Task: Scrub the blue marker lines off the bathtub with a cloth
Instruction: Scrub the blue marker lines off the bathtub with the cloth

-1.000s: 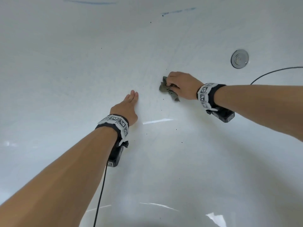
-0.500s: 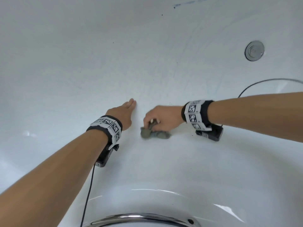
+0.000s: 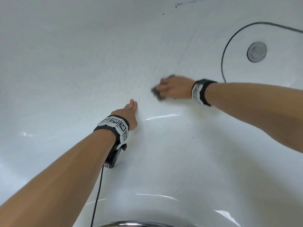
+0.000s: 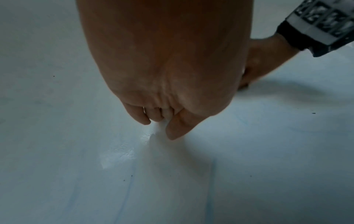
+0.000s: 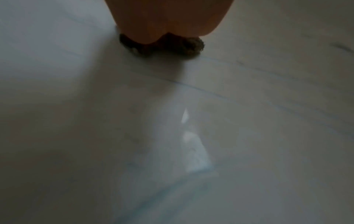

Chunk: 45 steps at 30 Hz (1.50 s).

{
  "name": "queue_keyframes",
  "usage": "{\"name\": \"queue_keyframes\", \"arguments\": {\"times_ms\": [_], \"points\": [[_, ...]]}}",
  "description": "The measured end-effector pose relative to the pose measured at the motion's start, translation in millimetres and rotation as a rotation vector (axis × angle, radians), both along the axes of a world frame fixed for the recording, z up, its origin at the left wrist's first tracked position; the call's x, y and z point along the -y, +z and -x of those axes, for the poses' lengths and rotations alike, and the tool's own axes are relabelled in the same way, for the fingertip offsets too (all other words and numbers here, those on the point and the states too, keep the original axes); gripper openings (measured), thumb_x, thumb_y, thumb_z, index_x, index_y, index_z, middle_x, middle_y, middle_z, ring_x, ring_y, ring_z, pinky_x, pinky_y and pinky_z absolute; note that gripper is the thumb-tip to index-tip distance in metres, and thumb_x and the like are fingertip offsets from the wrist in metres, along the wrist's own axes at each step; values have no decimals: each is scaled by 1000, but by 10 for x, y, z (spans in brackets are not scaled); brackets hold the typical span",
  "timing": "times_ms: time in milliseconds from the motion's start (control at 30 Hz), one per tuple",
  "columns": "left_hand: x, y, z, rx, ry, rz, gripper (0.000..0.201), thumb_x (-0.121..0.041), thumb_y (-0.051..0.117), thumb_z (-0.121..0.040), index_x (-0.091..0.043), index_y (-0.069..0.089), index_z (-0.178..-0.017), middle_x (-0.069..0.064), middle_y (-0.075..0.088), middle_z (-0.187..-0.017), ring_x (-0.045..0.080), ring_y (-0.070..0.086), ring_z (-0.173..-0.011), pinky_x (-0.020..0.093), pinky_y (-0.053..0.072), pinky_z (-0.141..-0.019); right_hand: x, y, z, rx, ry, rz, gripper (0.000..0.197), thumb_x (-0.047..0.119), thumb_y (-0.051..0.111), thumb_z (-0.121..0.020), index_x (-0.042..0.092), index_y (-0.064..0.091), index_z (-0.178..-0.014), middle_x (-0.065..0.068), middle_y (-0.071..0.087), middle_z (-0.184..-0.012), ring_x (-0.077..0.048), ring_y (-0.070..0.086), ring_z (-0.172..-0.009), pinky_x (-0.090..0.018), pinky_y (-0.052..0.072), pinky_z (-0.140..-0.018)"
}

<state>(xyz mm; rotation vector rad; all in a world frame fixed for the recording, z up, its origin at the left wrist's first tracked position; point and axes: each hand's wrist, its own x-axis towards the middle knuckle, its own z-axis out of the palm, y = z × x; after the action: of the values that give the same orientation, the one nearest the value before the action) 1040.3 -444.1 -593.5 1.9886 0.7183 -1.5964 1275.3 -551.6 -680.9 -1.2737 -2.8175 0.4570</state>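
Note:
My right hand [image 3: 170,88] grips a small grey-brown cloth [image 3: 156,93] and presses it on the white bathtub [image 3: 65,63] floor; it is blurred by motion. In the right wrist view the cloth [image 5: 172,47] bulges out under the palm, beside a thin faint blue line [image 5: 191,85]. My left hand [image 3: 129,110] lies flat on the tub with straight fingers, left of and nearer than the cloth. Under the left hand [image 4: 159,121] run pale blue marker lines [image 4: 126,194]. A darker blue marker line [image 3: 191,2] sits at the far top edge.
A round chrome drain plug [image 3: 257,51] sits at the far right, with a black cable [image 3: 229,43] curving past it. A second cable [image 3: 97,194] hangs from my left wrist. A chrome rim [image 3: 131,224] shows at the bottom edge. Small dark specks dot the tub.
My right hand has swept the cloth away from my body and to the right, from close beside my left hand. The left hand has stayed planted.

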Motion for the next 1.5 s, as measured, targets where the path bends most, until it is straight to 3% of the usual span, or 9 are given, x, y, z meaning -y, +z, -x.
{"name": "queue_keyframes", "arguments": {"times_ms": [267, 467, 600, 700, 867, 1033, 1133, 1233, 1500], "points": [[8, 73, -32, -26, -1, 16, 90, 4, 29, -84, -26, -14, -157, -16, -25, -160, 6, 3, -151, 40, 43, -106, -700, 463, -1081, 71, -962, 232, 22, 3, 52, -87, 5, 57, -108, -16, 51, -116, -38, 50, -105, -46, 47, -82], [118, 62, -164, -95, 21, 1, 86, -5, 36, -91, -21, -16, -156, -11, -24, -161, 29, 39, -139, 44, 42, -108, 48, 1143, -525, -297, -587, 800, 9, 17, 66, -87, 25, 65, -90, 11, 64, -90, -1, 61, -77, -16, 49, -75], [136, 49, -205, -129, 50, 18, 85, -6, 37, -91, -21, -17, -156, -10, -25, -161, 33, 39, -139, 43, 42, -108, 621, 1529, -105, -563, -514, 1158, 6, 20, 72, -86, 24, 69, -90, 7, 70, -90, -14, 69, -80, -26, 57, -69], [131, 60, -206, -138, 52, 13, 83, -6, 35, -92, -21, -16, -156, -9, -24, -161, 34, 37, -141, 43, 40, -109, 881, 1578, 123, -567, -473, 1273, 8, 11, 73, -85, 16, 68, -83, 5, 65, -91, -6, 63, -82, -15, 50, -69], [143, 36, -213, -150, 65, 14, 82, -9, 34, -92, -20, -17, -156, -8, -25, -161, 34, 30, -144, 44, 35, -113, 969, 1223, 118, -431, -447, 1165, 22, 4, 65, -85, 22, 58, -74, 8, 57, -83, 1, 53, -75, -9, 40, -66], [177, 37, -229, -165, 67, 8, 81, -8, 33, -92, -19, -17, -156, -7, -25, -161, 34, 25, -147, 44, 32, -114, 843, 651, -74, -121, -348, 1023, 16, 1, 51, -83, 15, 52, -77, 5, 51, -83, -15, 53, -69, -7, 37, -58], [151, 20, -218, -180, 74, 13, 79, -8, 31, -95, -20, -18, -156, -8, -26, -161, 32, 21, -148, 43, 30, -116, 750, 520, -157, -10, -258, 859, 10, 17, 53, -89, 17, 61, -94, 6, 52, -92, -22, 57, -87, -27, 41, -65], [148, 25, -217, -182, 89, 14, 79, -9, 31, -95, -21, -18, -156, -9, -26, -161, 32, 19, -149, 43, 27, -116, 738, 414, -281, 30, -165, 571, 12, 14, 61, -84, 16, 62, -96, -2, 54, -105, -24, 53, -93, -27, 33, -58], [150, 66, -233, -176, 69, 11, 77, -11, 31, -97, -22, -18, -156, -9, -25, -161, 32, 21, -148, 42, 27, -117, -103, 384, -975, 53, -841, 321, 15, 21, 53, -88, 13, 61, -98, -12, 53, -108, -38, 53, -103, -41, 48, -78]]}}
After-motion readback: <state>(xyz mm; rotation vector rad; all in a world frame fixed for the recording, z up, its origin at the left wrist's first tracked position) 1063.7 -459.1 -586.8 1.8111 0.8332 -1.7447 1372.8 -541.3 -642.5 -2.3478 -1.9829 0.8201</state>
